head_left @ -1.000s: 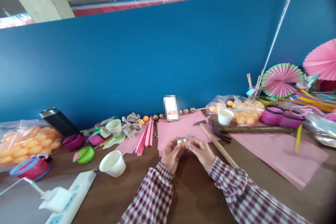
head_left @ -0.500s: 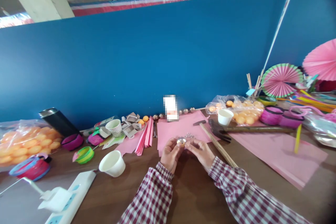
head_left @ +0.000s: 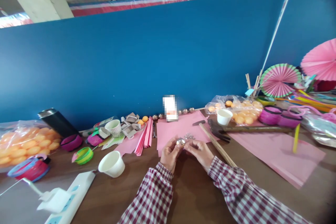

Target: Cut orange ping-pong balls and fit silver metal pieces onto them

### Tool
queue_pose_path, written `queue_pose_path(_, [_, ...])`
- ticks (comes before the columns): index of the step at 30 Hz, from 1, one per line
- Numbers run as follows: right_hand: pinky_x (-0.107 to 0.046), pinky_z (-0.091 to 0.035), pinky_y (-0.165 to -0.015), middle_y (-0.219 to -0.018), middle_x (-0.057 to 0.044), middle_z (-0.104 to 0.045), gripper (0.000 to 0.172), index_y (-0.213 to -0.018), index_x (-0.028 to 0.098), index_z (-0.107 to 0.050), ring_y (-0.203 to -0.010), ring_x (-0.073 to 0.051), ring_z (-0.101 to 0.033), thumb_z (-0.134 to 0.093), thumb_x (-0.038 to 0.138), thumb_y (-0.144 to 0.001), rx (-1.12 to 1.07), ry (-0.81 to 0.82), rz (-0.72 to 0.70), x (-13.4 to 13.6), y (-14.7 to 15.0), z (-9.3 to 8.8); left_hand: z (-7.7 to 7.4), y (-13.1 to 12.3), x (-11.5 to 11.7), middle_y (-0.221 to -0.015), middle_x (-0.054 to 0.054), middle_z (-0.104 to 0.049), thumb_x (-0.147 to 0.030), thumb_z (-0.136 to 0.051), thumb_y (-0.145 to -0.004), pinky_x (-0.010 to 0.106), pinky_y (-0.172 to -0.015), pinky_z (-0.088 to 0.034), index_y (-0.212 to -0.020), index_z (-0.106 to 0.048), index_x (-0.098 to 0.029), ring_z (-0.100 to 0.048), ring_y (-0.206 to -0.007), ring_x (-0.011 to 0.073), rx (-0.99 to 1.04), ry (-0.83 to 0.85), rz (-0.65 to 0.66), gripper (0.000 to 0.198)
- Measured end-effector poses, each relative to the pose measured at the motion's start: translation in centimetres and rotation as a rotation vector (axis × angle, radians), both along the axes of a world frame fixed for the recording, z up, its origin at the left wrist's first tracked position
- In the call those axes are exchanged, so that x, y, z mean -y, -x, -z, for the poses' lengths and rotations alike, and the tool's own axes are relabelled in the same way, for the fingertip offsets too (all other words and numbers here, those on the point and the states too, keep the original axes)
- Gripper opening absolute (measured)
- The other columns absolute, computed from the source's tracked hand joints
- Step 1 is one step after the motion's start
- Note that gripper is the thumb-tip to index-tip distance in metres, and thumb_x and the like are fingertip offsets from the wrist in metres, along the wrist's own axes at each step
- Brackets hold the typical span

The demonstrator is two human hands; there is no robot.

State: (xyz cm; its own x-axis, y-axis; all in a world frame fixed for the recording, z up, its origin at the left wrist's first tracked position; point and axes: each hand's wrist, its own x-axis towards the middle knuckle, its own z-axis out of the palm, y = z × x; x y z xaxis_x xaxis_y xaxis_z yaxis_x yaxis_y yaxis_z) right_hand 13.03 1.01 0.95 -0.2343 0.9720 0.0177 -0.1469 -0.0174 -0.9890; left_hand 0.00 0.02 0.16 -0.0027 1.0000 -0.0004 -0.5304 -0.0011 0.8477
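My left hand pinches a small shiny silvery ball between thumb and fingers, just above the table's middle. Closed at the ball's right side, my right hand has thumb and index fingertips pressed together. Whatever is between those fingertips is too small to make out. Right behind the hands, a cluster of tiny glittering pieces lies on a pink paper sheet. To the right are a hammer with a wooden handle and a second, dark-headed claw hammer.
Several silvery balls line the blue partition. White paper cups stand left and right. Bags of orange balls lie at both sides. A power strip is at front left, a dark flask behind.
The ball has turned slightly in my fingers, and the orange patch seen on it before now hardly shows. Both hands stay in nearly the same place.
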Motion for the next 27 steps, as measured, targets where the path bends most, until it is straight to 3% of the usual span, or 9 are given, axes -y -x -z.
queue_pose_path(6, [-0.029,-0.049,-0.065,-0.068,0.000,-0.062,0.027,-0.065,0.016,-0.061,-0.064,-0.013,-0.057,-0.068,0.040,-0.055,-0.043,0.023,0.047,-0.19,0.02,0.53,0.31,-0.03,-0.02,-0.097,0.006,-0.064,-0.021,-0.066,-0.062,0.033,-0.085,-0.042,-0.100,-0.058,-0.018,-0.058,-0.091,0.0177,-0.025,-0.005,-0.012,0.039])
queue_pose_path(12, [-0.035,-0.050,-0.073,-0.092,-0.006,-0.065,0.043,-0.094,0.019,-0.062,-0.086,-0.022,-0.059,-0.068,0.039,-0.057,-0.077,0.039,0.031,0.04,-0.05,0.36,0.36,-0.21,-0.04,-0.096,0.005,-0.064,-0.021,-0.066,-0.062,0.033,-0.084,-0.043,-0.100,-0.059,-0.018,-0.058,-0.089,0.0168,-0.058,-0.006,-0.042,0.039])
queue_pose_path(27, [-0.039,-0.044,-0.086,-0.098,-0.006,-0.064,0.040,-0.097,0.017,-0.064,-0.095,-0.024,-0.057,-0.064,0.036,-0.062,0.042,-0.111,0.071,-0.27,-0.22,0.91,1.00,-0.10,-0.07,-0.101,0.007,-0.063,-0.024,-0.066,-0.063,0.035,-0.086,-0.043,-0.102,-0.059,-0.017,-0.057,-0.092,0.0190,-0.113,-0.002,-0.065,0.041])
